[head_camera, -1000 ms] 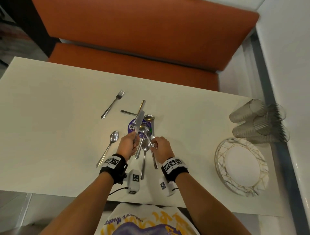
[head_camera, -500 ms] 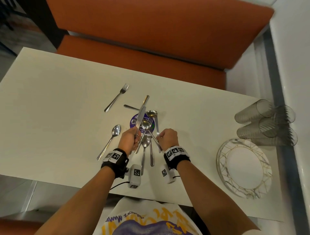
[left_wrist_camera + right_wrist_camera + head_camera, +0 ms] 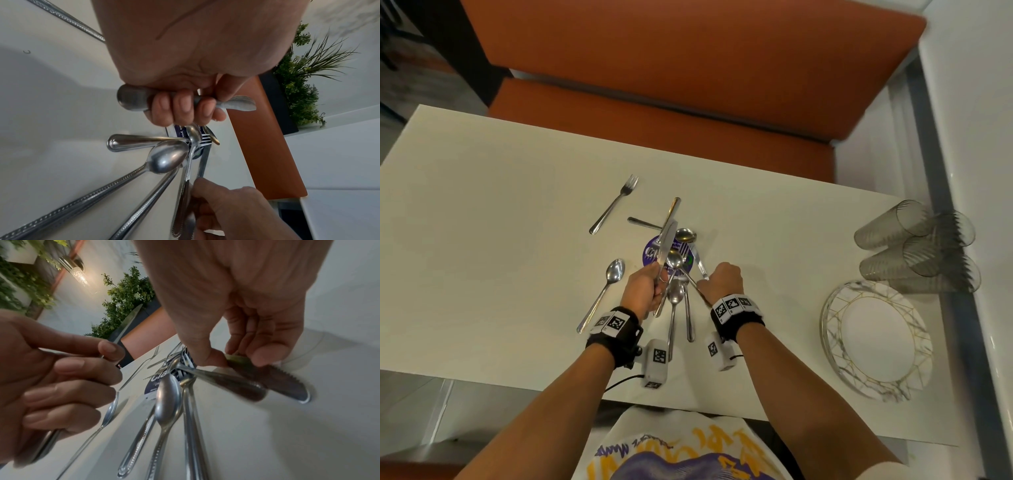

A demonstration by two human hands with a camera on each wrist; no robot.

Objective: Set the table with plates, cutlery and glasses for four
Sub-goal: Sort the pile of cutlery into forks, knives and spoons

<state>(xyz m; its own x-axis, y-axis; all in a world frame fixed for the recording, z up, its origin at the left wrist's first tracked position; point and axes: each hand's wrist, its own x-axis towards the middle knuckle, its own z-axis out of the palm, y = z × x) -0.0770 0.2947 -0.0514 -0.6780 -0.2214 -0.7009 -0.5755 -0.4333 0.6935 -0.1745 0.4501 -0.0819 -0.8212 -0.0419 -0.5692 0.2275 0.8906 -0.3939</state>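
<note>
Steel lies heaped in the middle of the white tabletop [image 3: 482, 212], handles fanned toward me over a purple sticker [image 3: 650, 251], which I take to be the sorting pile: I seem to be separating it by kind before anything goes to a seat. My left hand [image 3: 645, 291] is wrapped in a fist round the handle of a knife [image 3: 665, 245], blade pointing away from me and lifted above the heap, so it stays clear while I dig. My right hand [image 3: 724, 279] is curled too, thumb and fingertips [image 3: 262, 357] pinching the handles of a second serrated knife [image 3: 287, 381] and a spoon [image 3: 675, 259] whose bowl rests on the pile. One fork [image 3: 616, 202] and one loose spoon [image 3: 604, 294] lie apart to the left, probably already sorted out. The plates [image 3: 876, 339] remain stacked at the right, with the glasses [image 3: 914, 246] lying on their sides just behind them, none at a place yet.
</note>
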